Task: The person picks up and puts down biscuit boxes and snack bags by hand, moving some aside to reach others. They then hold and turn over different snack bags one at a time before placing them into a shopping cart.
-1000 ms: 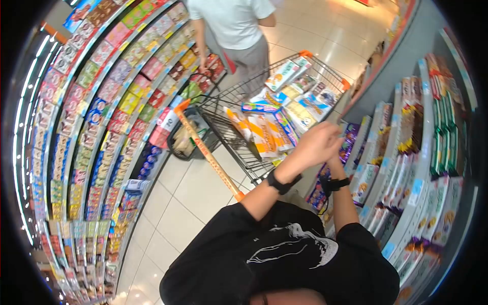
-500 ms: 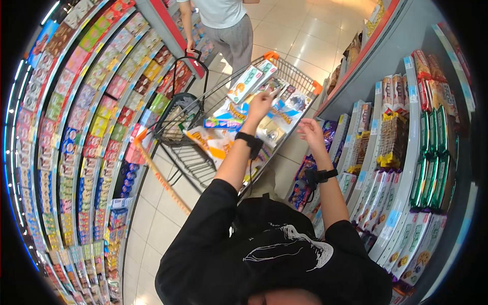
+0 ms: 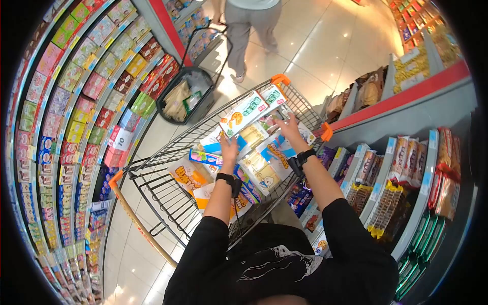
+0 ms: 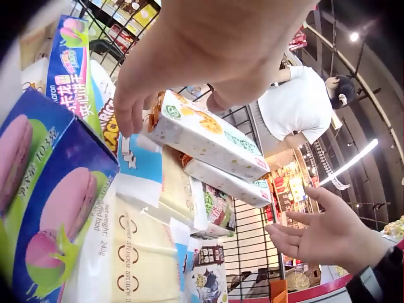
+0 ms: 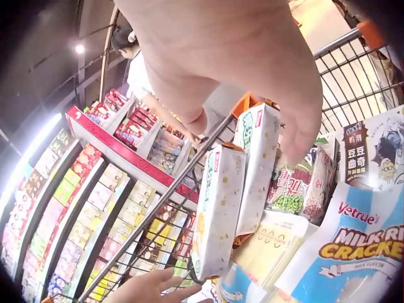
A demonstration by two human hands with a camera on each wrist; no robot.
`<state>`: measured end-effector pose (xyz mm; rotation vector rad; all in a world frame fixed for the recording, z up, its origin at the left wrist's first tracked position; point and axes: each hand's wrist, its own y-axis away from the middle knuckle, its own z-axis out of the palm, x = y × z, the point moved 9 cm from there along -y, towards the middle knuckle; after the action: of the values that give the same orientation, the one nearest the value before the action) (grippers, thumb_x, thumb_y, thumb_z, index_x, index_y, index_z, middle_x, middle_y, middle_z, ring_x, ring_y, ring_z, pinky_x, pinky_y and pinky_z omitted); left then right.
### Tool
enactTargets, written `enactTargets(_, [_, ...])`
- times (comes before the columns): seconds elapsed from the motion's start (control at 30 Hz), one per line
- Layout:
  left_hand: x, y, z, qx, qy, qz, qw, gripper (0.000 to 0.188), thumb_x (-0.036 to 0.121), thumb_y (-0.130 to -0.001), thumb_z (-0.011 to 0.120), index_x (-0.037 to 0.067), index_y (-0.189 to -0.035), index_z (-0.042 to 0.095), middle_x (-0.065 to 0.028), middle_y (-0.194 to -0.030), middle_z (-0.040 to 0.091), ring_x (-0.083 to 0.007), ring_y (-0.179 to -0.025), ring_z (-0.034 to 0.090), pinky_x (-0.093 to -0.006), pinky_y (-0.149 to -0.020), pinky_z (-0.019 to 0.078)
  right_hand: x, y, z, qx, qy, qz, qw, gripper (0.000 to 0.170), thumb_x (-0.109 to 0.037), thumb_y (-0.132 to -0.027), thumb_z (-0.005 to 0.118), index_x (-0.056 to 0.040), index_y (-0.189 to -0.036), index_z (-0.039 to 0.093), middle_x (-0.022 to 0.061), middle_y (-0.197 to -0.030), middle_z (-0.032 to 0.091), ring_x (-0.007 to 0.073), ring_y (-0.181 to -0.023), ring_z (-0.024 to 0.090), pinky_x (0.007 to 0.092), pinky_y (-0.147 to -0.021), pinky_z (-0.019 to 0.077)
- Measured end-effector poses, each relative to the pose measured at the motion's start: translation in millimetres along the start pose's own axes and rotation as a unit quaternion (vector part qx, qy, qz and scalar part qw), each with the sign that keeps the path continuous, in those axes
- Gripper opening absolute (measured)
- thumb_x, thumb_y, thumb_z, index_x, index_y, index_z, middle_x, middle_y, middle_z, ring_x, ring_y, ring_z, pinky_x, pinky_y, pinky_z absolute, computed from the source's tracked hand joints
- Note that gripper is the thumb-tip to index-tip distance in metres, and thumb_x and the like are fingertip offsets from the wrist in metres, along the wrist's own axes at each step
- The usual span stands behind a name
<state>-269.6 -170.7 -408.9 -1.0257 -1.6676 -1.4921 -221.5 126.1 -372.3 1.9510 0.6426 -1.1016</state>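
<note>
Both hands are over a loaded shopping cart (image 3: 152, 195). My left hand (image 3: 229, 150), fingers loosely extended, is at the near end of a white biscuit box (image 3: 244, 114) with orange cookie pictures. A second white box (image 4: 227, 180) lies alongside it. My right hand (image 3: 291, 131) reaches down with spread fingers close over a small snack bag picturing green peas (image 5: 290, 189); its palm shows in the left wrist view. Beneath the hands lie blue-and-white cracker bags (image 5: 360, 246), cream-coloured packs (image 3: 258, 170) and a blue macaron biscuit box (image 4: 57, 196).
Shelves of small colourful boxes (image 3: 81, 109) curve along the left. Packaged biscuits (image 3: 389, 208) fill the shelf close on the right. Ahead, a person in grey trousers (image 3: 249, 33) has a dark basket (image 3: 173, 114) with goods. The cart's orange handle (image 3: 137, 229) is at left.
My hands were together near the right shelf, then separated; both are now over the cart's goods. The person ahead and their basket have shifted toward the top of the view.
</note>
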Motion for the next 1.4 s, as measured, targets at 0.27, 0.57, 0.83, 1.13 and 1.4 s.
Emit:
enactTargets(0.27, [-90.6,-65.7,22.2,0.026,-0.036,0.054,0.998,0.05,0.028,-0.091,0.053,0.006,-0.131,0.034,-0.0098,-0.104,0.058,-0.0162,-0.08,0.054,-0.0282,-0.061,0.0455,-37.2,-66.5,-0.3,0.046,-0.016,-0.131,0.99,0.072,-0.022,-0.074,0.073,0.0073,-0.13,0.038,0.0235,-0.118,0.054,0.0295,-0.109,0.054,0.0347,-0.091,0.0427])
enactTargets(0.57, [-37.1,-23.6,23.9,0.049,0.044,-0.117,0.991,0.049,0.03,-0.091,0.053,0.013,-0.132,0.032,-0.0093,-0.105,0.056,-0.0164,-0.077,0.054,-0.0305,-0.059,0.0466,-11.6,-101.4,14.3,0.005,0.092,-0.219,0.971,0.033,-0.008,-0.083,0.061,0.0054,-0.111,0.05,0.0159,-0.099,0.06,0.0223,-0.09,0.06,0.0338,-0.08,0.047])
enactTargets(0.83, [-46.9,-25.7,35.0,0.052,0.186,-0.174,0.966,0.048,0.037,-0.087,0.062,0.007,-0.119,0.043,-0.0102,-0.106,0.057,-0.0203,-0.091,0.058,-0.0332,-0.067,0.051,44.4,-75.1,4.5,-0.11,0.021,0.106,0.988,0.035,-0.028,-0.08,0.07,-0.0022,-0.088,0.048,0.0098,-0.081,0.056,0.0174,-0.071,0.055,0.0316,-0.061,0.0453])
enactTargets(1.13, [-31.9,10.4,54.1,-0.01,0.406,-0.217,0.888,0.031,0.024,-0.083,0.066,0.016,-0.112,0.055,-0.0018,-0.105,0.062,-0.018,-0.098,0.057,-0.0436,-0.088,0.0404,-9.2,-46.4,17.8,-0.219,-0.094,0.083,0.968,0.024,-0.019,-0.08,0.065,-0.0032,-0.096,0.056,0.0028,-0.068,0.058,0.0104,-0.049,0.051,0.024,-0.042,0.0391])
enactTargets(1.4, [17.4,20.1,44.1,0.02,0.313,-0.177,0.933,0.022,0.024,-0.08,0.067,0.015,-0.098,0.057,0.0006,-0.079,0.06,-0.0126,-0.061,0.054,-0.0307,-0.055,0.0427,-25.3,-42.5,1.9,-0.212,-0.136,0.036,0.967,0.028,-0.016,-0.083,0.06,-0.0004,-0.105,0.056,0.0045,-0.081,0.062,0.011,-0.065,0.056,0.0262,-0.054,0.0442])
